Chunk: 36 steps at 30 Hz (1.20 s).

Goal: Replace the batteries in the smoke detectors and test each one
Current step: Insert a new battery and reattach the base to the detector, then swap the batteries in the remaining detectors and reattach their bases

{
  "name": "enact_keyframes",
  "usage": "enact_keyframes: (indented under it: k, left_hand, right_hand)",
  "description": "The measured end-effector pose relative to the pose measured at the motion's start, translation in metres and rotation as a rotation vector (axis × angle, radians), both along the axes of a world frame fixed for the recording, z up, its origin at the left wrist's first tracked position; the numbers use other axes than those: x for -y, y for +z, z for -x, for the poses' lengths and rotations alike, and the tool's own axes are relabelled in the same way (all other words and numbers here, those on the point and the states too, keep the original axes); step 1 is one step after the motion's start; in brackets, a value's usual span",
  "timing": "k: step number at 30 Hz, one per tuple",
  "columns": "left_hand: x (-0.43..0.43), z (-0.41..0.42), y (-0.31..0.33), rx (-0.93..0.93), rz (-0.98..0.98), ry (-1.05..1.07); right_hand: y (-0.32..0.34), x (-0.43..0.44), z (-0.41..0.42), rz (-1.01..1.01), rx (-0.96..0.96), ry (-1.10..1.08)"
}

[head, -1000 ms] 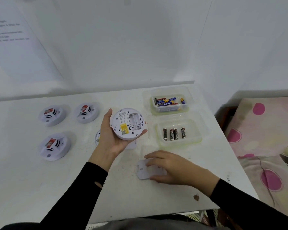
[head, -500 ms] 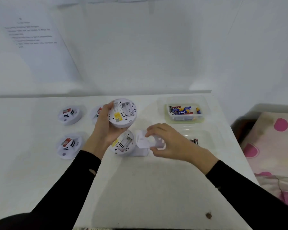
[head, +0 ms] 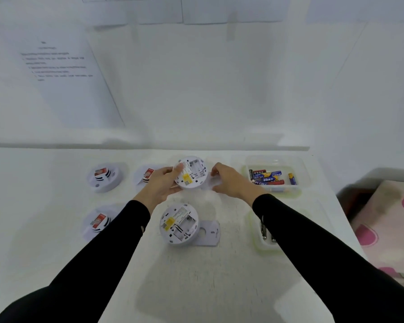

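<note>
My left hand (head: 160,184) holds a white smoke detector (head: 191,172) above the table's far side, its back and empty battery bay facing me. My right hand (head: 231,181) is just right of it, pinching a blurred white back plate (head: 212,183) against the detector's edge. A second detector (head: 180,223) lies back-up on the table, with another back plate (head: 209,233) tucked beside it. Three more detectors (head: 104,177) (head: 147,176) (head: 98,223) sit face-up at the left. A clear tray (head: 301,164) holds several colourful batteries (head: 267,177).
A nearer clear tray (head: 257,243) with dark batteries (head: 264,231) is partly hidden under my right sleeve. The table's right edge borders a pink-dotted bed sheet (head: 387,217). Printed sheets (head: 63,66) hang on the white wall behind.
My right hand lifted the back plate off the table and brought it up to the detector. Both hands moved toward the far side of the table, and the view tilted upward.
</note>
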<state>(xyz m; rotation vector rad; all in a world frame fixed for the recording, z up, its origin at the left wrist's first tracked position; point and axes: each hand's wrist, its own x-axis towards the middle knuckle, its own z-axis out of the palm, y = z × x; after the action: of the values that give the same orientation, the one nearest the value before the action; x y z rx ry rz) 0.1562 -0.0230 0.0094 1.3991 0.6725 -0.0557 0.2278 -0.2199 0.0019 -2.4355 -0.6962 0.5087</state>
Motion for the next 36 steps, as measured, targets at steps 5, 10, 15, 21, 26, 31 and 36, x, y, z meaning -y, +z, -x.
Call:
enact_keyframes:
  k: [5,10,15,21,26,31,36]
  left_hand:
    - [0.008,-0.007,-0.01,-0.032,-0.059,-0.031]
    - [0.011,-0.012,-0.017,-0.035,-0.06,0.004]
    - [0.009,-0.013,-0.022,-0.043,-0.076,0.016]
    - [0.008,0.003,-0.011,0.103,-0.795,-0.135]
    - [-0.024,0.013,-0.009,0.252,-1.056,-0.03]
    - [-0.063,0.017,-0.032,-0.208,-1.043,-0.156]
    - [-0.06,0.026,-0.029,-0.024,-0.873,-0.046]
  right_hand:
    - [-0.001,0.004,0.0,-0.013,-0.043,-0.019]
    - [-0.004,0.012,0.005,0.019,-0.036,-0.073]
    - [-0.004,0.013,0.006,-0.005,-0.046,-0.082]
    - [-0.004,0.013,0.008,-0.021,-0.059,-0.088]
    - [-0.004,0.014,0.013,-0.078,-0.048,-0.113]
    - [0.005,0.005,0.025,-0.214,0.062,-0.114]
    - [0.023,-0.008,0.042,-0.356,0.09,-0.062]
